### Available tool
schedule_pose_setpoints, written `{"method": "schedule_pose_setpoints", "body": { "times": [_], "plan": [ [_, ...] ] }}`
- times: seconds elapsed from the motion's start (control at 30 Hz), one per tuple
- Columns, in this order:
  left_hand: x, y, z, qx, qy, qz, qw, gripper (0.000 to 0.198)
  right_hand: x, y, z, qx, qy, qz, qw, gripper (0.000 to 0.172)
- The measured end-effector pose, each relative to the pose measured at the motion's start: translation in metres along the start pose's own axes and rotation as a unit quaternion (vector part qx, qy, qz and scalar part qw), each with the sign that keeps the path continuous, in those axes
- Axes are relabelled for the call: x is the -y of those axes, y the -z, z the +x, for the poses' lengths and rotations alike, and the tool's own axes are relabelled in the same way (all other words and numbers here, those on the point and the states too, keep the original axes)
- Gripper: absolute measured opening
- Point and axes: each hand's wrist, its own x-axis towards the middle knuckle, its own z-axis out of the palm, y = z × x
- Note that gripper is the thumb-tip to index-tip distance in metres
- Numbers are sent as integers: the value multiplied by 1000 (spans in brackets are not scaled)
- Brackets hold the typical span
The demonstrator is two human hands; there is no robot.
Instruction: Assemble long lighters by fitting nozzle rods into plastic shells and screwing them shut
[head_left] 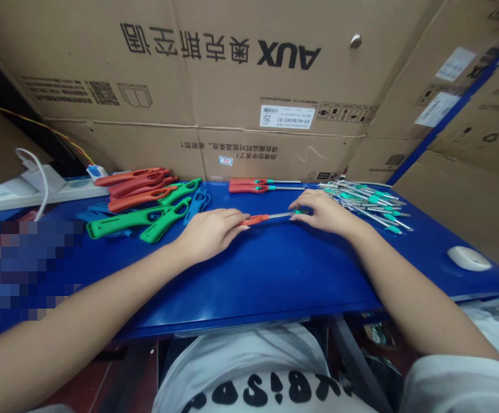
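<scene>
My left hand is closed around an orange lighter handle, whose tip points right. My right hand pinches a thin metal lighter tube with a green end piece. The metal part spans between the two hands and meets the tip of the orange handle; whether it is seated inside cannot be made out. Just beyond them lie red lighters with metal tubes, side by side. To the left is a heap of orange lighter handles, green handles and blue handles. Metal tubes with green ends are piled near my right hand.
A blue-covered table carries everything. Cardboard walls stand along its back and right side. At the far left are a white power strip and a white cable. A white rounded object rests on the right.
</scene>
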Motion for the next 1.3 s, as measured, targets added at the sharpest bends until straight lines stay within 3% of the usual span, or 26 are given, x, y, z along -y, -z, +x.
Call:
{"method": "schedule_pose_setpoints", "body": {
  "times": [0.17, 0.3, 0.4, 0.57, 0.83, 1.07, 1.3],
  "plan": [
    [2, 0, 0, -1, -104, 4, 995, 38, 30, -9, 3, 39, -9, 177, 983, 37],
    [1, -3, 1, 6, -139, -3, 990, 36, 46, -16, 4, 84, 10, 220, 972, 38],
    [2, -5, 1, -6, -131, 2, 991, 38, 44, -14, 4, 58, 27, 185, 981, 38],
    [1, -6, -1, -30, -82, -28, 996, 41, 37, -8, 5, 25, 105, 65, 992, 23],
    [-8, -8, -4, -2, -31, -190, 981, 40, 49, -21, 2, -20, 197, -127, 972, 32],
    [-10, -10, -2, 29, -13, -260, 965, 35, 53, -30, -1, -5, 211, -159, 964, 32],
    [-13, -11, -9, 13, -28, -200, 979, 38, 56, -30, -4, 15, 190, -108, 976, 32]
  ]
}}
